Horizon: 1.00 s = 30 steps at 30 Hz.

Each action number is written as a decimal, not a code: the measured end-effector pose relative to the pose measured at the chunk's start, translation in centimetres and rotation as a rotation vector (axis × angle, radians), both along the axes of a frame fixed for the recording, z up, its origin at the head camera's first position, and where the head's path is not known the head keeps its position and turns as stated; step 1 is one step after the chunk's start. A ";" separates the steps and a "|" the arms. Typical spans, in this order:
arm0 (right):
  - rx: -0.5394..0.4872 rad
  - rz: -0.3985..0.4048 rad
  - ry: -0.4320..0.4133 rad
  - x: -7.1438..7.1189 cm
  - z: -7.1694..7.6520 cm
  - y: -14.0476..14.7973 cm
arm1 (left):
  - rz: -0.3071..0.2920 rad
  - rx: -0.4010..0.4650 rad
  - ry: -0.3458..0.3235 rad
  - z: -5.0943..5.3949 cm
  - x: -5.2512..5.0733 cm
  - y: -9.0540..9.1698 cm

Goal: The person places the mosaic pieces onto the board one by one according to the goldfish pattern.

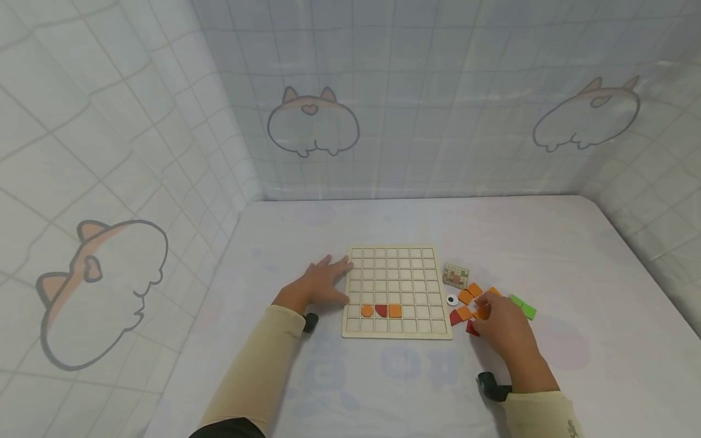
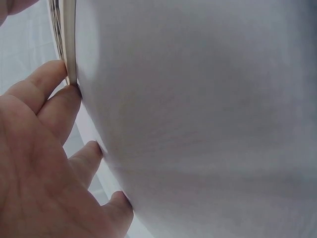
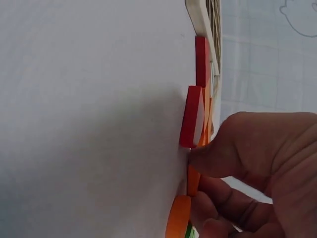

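Observation:
In the head view a pale wooden grid board [image 1: 372, 274] lies flat, with an orange round piece [image 1: 367, 311], a red curved piece [image 1: 381, 311] and an orange square [image 1: 395, 311] in one row. My left hand [image 1: 322, 283] rests at the board's left edge, fingers spread; the left wrist view shows fingertips touching the edge [image 2: 72, 44] and the cloth. Right of the board, my right hand [image 1: 504, 322] is among loose pieces. In the right wrist view its thumb and fingers close round an orange piece [image 3: 193, 179], beside a red piece [image 3: 191, 116] and another orange piece [image 3: 178, 217].
A small patterned card [image 1: 456, 275] lies at the board's right, above a white round piece with a black dot [image 1: 451, 300]. Loose orange squares [image 1: 465, 296], red pieces [image 1: 456, 317] and green pieces [image 1: 528, 311] surround my right hand. A cloth [image 1: 405, 389] covers the table.

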State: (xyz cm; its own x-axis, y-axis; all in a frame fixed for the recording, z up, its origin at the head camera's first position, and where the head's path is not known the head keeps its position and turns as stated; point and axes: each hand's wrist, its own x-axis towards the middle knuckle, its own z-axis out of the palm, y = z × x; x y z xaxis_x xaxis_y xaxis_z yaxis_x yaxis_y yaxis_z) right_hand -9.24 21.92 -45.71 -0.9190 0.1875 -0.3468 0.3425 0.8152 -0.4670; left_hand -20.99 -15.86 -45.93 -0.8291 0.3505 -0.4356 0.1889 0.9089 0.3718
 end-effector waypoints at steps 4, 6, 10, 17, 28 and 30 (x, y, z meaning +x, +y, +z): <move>0.007 -0.025 -0.028 0.2 0.3 -0.1 | -0.002 0.001 0.000 0.0 0.0 0.0; 0.006 -0.040 -0.036 0.2 0.4 -0.1 | -0.003 0.001 0.000 -0.1 0.0 0.0; 0.006 -0.038 -0.020 0.4 0.4 -0.3 | 0.002 0.004 -0.001 -0.1 0.0 -0.1; -0.036 0.052 0.117 0.1 1.0 -1.3 | 0.010 0.016 -0.005 -0.1 0.0 -0.1; -0.102 0.379 0.236 -1.9 1.4 -6.1 | 0.013 0.014 0.001 -0.1 0.1 -0.1; -0.090 0.429 0.250 -2.2 1.2 -7.0 | 0.013 0.017 0.003 -0.1 0.1 0.0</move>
State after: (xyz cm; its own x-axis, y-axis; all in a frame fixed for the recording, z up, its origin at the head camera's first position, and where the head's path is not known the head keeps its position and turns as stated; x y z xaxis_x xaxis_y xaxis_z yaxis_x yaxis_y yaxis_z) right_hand -11.48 14.94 -44.55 -0.9637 -0.2461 -0.1033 -0.1462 0.8108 -0.5668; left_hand -20.89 -15.84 -46.05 -0.8353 0.3466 -0.4269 0.1781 0.9050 0.3863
